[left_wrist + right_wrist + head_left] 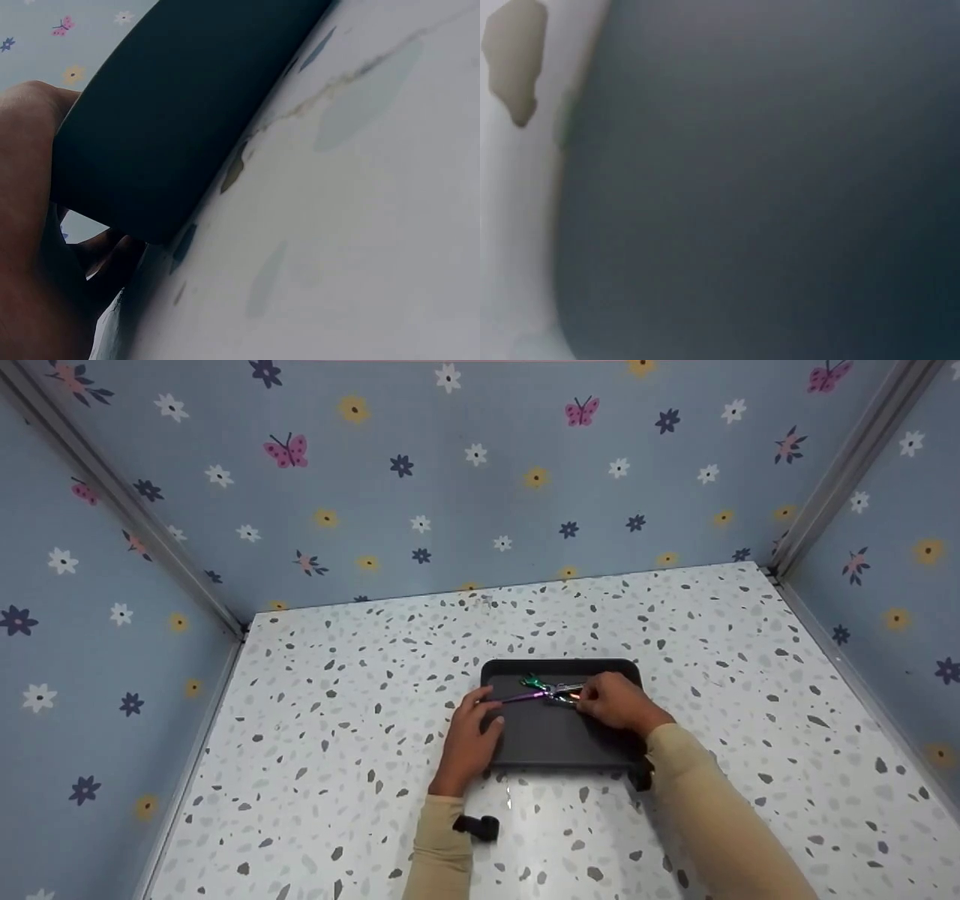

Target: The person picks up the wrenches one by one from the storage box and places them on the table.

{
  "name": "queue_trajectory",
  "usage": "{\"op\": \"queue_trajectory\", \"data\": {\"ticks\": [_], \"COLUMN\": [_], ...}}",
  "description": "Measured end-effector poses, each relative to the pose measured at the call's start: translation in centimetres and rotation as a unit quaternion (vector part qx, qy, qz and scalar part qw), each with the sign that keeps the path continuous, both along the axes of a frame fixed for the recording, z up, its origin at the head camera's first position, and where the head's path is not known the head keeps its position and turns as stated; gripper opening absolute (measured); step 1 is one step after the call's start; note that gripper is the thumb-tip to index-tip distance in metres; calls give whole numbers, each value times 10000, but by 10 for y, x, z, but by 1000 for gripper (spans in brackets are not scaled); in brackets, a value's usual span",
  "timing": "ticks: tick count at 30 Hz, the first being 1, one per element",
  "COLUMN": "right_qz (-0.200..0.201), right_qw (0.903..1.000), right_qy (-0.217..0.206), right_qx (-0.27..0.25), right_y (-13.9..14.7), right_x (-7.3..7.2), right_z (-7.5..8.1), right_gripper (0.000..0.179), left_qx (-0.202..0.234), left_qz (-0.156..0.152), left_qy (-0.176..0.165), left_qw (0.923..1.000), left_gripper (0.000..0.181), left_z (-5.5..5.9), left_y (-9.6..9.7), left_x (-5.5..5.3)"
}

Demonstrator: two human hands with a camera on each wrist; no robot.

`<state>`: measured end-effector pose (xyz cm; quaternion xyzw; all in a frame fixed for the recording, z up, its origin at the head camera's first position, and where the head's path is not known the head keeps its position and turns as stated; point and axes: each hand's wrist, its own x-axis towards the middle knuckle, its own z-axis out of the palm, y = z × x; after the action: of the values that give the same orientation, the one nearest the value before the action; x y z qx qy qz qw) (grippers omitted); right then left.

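Observation:
A dark grey tray (559, 742) holds several shiny metallic tools, lying crossed near its far side. Among them are a slim purple tool (525, 697), a green piece (533, 680) and a silver scissor-like tool (556, 690); their exact kind is too small to tell. My right hand (619, 701) reaches over the tray's right side and pinches the right end of the silver tool. My left hand (469, 739) rests over the left rim, its loosely bent fingertips beside the purple tool's left end. In the left wrist view the tray wall (150, 112) partly hides that hand.
The tray stands on a white speckled table (360, 690). Blue floral panels (480, 472) enclose it at the back and both sides, with grey metal corner posts (112, 480). Blurred dark grey surface (742, 187) fills most of the right wrist view.

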<state>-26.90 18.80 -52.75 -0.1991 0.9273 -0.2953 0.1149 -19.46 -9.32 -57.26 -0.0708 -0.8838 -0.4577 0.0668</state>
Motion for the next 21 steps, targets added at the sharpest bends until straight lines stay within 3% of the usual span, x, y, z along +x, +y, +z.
{"op": "queue_trajectory", "data": {"ticks": [6, 21], "right_qz": [60, -258], "right_qw": [9998, 9957], "right_qy": [157, -254], "right_qx": [-124, -848], "right_y": [1, 2], "right_x": [1, 2], "right_z": [-1, -2], "right_gripper": [10, 7], "left_qx": [23, 12], "left_qz": [-60, -66], "left_qy": [133, 136], "left_qw": [9999, 9999], "left_gripper": [27, 29], "left_z": [0, 0], "left_y": [-1, -1], "left_x": [1, 0]}}
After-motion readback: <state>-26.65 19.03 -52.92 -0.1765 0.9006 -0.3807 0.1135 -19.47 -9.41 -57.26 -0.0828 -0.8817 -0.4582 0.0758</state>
